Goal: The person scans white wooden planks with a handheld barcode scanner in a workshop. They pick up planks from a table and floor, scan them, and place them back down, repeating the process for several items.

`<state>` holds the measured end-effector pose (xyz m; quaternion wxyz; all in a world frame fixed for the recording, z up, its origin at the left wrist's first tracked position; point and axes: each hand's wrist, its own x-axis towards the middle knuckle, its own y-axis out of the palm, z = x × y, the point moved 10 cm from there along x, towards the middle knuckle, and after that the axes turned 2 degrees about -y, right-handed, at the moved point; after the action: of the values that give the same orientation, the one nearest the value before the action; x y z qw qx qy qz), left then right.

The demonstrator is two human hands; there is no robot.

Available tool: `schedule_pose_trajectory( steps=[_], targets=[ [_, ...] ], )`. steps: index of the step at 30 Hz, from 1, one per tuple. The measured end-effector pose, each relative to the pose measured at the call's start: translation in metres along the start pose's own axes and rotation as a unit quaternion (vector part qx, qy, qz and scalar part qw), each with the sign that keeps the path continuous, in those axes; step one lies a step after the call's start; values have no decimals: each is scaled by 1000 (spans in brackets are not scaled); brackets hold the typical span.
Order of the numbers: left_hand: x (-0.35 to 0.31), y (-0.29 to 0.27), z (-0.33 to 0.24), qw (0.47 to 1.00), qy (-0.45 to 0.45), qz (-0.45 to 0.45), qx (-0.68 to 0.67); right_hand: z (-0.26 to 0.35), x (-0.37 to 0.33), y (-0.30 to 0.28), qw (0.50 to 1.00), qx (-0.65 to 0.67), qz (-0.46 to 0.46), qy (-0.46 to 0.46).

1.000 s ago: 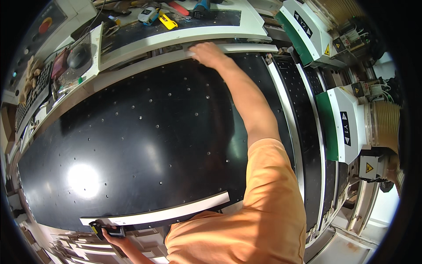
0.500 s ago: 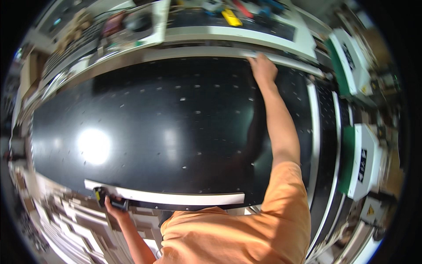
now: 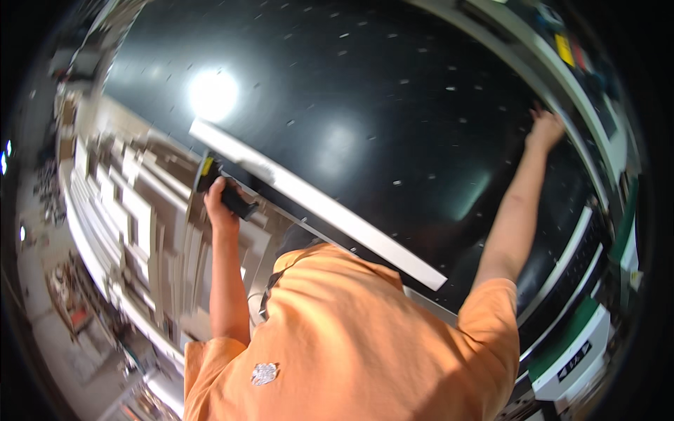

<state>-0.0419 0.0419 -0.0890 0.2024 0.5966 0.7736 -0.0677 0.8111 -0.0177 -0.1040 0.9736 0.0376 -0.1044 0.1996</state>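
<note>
A black handheld scanner [image 3: 239, 202] with a yellow patch is gripped in my left hand [image 3: 222, 202], just off the near edge of the black tabletop [image 3: 393, 126]. Beside it, a long narrow white board [image 3: 323, 209] lies flat along that edge. Far to the right, my right hand [image 3: 545, 132] reaches out to the table's far side by the rail. Its fingers look spread and I see nothing held in them, though they are slightly blurred.
Small pale studs dot the tabletop. Many white and beige boards [image 3: 133, 210] stand stacked to the left of me. At the lower right is a white and green machine unit [image 3: 572, 358]. A yellow tool [image 3: 564, 49] lies beyond the far rail [image 3: 583, 119].
The view has turned to the left, so the table and boards now slant across it. My left hand has lifted slightly away from the white board with the scanner. My right hand stays near the far rail.
</note>
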Motion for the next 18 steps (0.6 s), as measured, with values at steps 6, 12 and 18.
schedule_pose_trajectory(
  steps=[6,12,18],
  targets=[
    [-87,-1,-46,951,45,56,302,-16,14,-6,998,-50,29,13],
    [-113,3,-33,910,16,69,410,-15,8,-3,994,-94,36,46],
    [-106,17,-31,907,20,114,405,32,-101,36,983,-78,141,-91]
  ],
)
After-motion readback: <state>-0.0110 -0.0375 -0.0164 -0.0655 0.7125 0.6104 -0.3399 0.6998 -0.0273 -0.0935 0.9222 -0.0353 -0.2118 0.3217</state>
